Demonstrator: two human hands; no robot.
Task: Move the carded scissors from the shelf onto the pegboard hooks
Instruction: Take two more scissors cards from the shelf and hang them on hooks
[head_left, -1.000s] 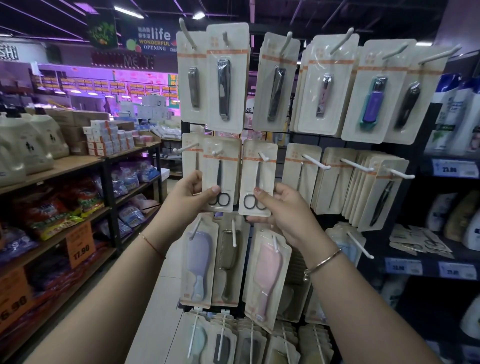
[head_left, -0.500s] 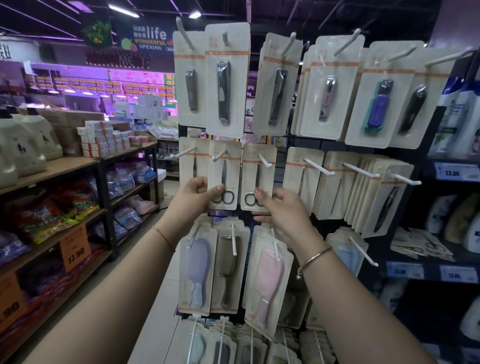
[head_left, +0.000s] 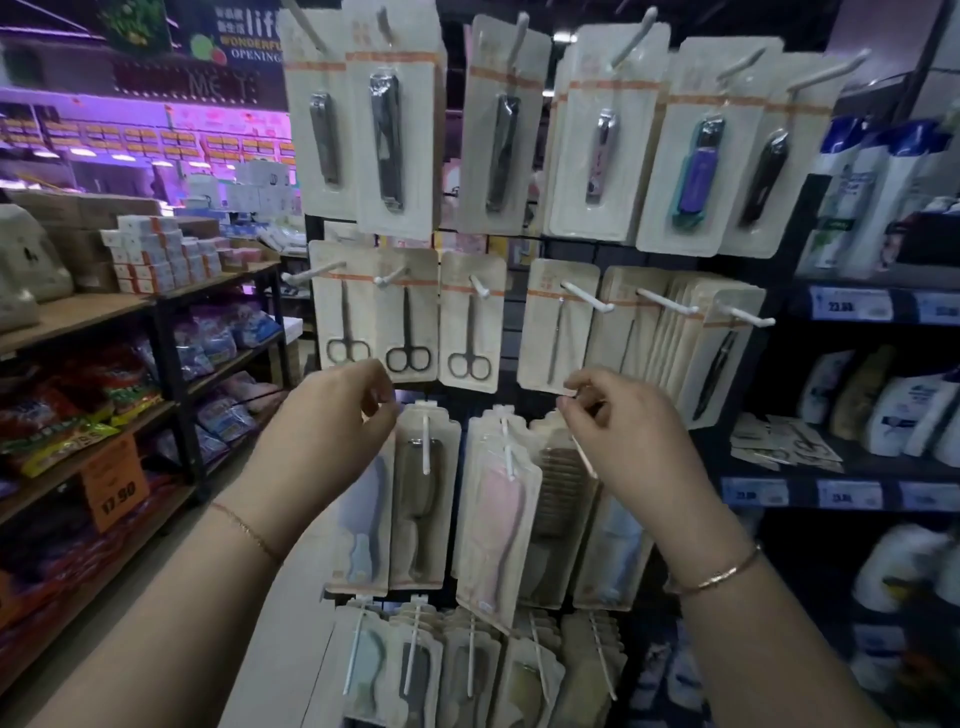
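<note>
Middle-row pegboard hooks (head_left: 387, 278) carry three carded scissors (head_left: 408, 325), one card per hook, side by side. On the shelf (head_left: 883, 467) at right: a loose pile of cards (head_left: 784, 441) (contents too blurred to tell). Left hand (head_left: 332, 421) sits just below the two left scissors cards, fingers loosely curled, empty. Right hand (head_left: 623, 436) is right of the scissors, under the neighbouring card (head_left: 558, 327). Its fingertips are close together; can't tell if they pinch anything.

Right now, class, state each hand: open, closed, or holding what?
Left hand: open, fingers loosely curled, holding nothing.
Right hand: open, loosely curled, nothing pinched between thumb and finger.
</note>
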